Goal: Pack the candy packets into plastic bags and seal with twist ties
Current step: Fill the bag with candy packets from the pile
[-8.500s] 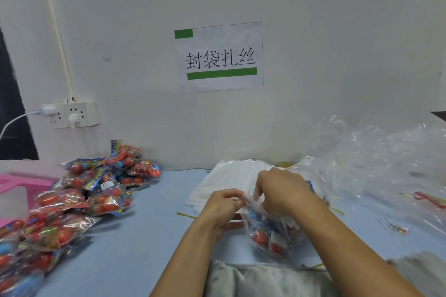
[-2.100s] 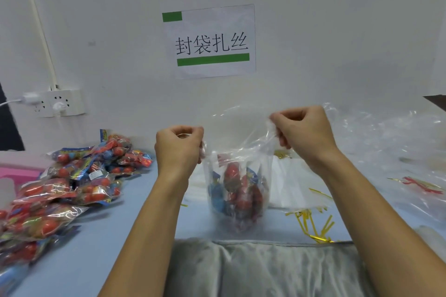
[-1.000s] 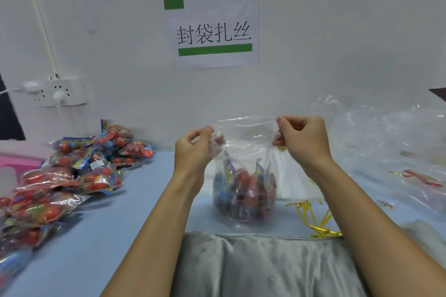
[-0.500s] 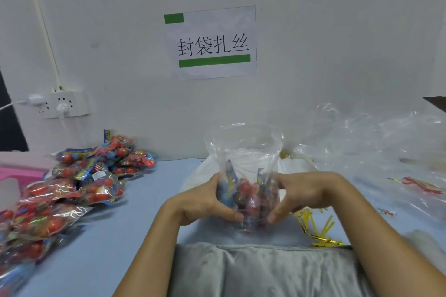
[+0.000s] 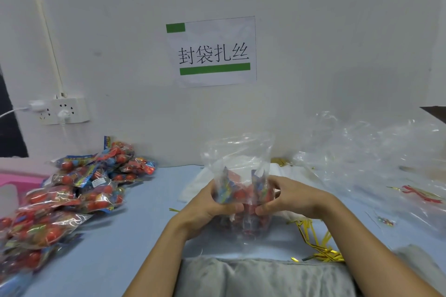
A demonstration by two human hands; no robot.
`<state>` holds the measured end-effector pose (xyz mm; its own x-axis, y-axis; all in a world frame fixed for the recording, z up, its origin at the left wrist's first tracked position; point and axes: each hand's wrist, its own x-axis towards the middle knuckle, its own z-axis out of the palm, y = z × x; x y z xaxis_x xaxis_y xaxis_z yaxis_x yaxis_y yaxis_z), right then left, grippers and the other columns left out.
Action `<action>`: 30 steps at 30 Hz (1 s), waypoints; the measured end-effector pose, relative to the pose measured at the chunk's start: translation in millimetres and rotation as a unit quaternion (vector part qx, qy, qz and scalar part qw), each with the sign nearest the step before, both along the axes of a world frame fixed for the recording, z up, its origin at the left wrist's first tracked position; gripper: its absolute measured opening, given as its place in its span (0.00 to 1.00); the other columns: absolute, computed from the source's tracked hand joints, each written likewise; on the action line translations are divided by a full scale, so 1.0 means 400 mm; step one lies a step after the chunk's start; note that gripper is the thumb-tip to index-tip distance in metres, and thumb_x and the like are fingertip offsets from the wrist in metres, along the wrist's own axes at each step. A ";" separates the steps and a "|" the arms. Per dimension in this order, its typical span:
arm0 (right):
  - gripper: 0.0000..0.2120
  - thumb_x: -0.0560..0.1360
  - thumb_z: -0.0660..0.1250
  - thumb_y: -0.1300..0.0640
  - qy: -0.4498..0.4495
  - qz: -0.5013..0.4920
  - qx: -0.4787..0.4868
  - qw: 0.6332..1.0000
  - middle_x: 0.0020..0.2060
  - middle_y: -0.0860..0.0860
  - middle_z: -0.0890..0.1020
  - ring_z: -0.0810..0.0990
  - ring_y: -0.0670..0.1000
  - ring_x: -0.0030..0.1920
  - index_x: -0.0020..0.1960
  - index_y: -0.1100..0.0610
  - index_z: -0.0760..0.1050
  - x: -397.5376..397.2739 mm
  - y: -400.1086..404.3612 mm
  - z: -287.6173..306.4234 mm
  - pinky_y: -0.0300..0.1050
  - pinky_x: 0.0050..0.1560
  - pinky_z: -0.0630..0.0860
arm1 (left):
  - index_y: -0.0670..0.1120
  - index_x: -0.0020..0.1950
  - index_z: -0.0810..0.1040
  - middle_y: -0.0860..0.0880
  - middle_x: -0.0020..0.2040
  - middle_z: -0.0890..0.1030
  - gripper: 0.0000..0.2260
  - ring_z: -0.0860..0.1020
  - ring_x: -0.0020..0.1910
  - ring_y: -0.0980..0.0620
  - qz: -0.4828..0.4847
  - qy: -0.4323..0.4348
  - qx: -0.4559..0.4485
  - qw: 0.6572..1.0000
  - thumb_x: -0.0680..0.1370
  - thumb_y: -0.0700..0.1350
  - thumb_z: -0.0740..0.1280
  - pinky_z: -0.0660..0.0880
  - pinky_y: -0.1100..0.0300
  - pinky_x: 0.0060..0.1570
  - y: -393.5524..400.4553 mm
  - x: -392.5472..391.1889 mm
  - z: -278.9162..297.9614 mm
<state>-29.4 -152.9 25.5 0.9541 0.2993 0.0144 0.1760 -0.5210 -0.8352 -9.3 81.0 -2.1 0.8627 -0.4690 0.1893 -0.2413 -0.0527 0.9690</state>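
Plastic bag [image 5: 239,171] of candy, both hands' [image 5: 205,205] [image 5: 289,196] grip curled round it, hiding its base.

A small packing station, this one: a printed sign [image 5: 211,52] taped on the bare white wall, a blue worktop [image 5: 149,202] heaped with candy packets [image 5: 79,183], clear plastic bags [image 5: 376,152] and gold twist ties [image 5: 318,241].
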 end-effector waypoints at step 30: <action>0.34 0.71 0.78 0.59 0.031 -0.004 0.144 0.989 0.64 0.53 0.79 0.82 0.55 0.61 0.73 0.46 0.70 0.013 -0.046 0.020 0.57 0.66 0.76 | 0.57 0.74 0.65 0.48 0.66 0.78 0.52 0.79 0.63 0.48 0.085 0.001 -0.014 0.996 0.54 0.56 0.85 0.73 0.48 0.67 0.040 0.021 0.019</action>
<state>-24.2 -171.2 33.6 0.9580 0.2842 0.0398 0.1172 -0.2608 -0.9582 -0.9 96.8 5.5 0.9295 -0.3107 0.1989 -0.2294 -0.0646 0.9712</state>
